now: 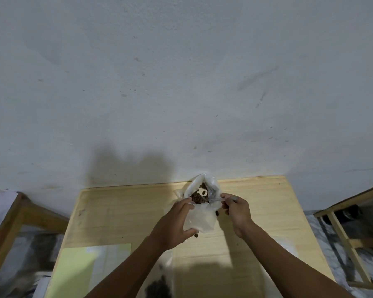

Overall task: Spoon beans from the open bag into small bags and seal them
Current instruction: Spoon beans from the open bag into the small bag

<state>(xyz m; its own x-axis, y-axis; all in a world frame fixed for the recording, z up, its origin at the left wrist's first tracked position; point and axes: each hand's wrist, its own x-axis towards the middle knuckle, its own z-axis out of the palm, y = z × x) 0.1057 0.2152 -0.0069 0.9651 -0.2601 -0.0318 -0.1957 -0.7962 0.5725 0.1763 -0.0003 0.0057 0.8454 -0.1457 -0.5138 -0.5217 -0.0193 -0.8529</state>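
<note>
From the head view, your left hand grips one small bag, thumb under its lower corner and fingers curled over its near-side top edge, apparently to keep its mouth propped up toward the supply. Your right hand pinches the handle of one spoon, fingers closed round it, with the bowl reaching leftward from your fingertips into the open bag. That bag stands just beyond both sets of fingers, against the wall, its mouth spread so the brown beans inside show. It looks as if you hold the small bag right beside the big one so the spoon's trip is short and little is dropped.

Even so, two loose beans lie on the table: one between your hands, one just past your left thumb tip. Nearer to you than your wrists, one bag with a dark clump of beans lies flat; whether it is sealed I cannot tell. One yellow-green sheet lies left of your left forearm.
</note>
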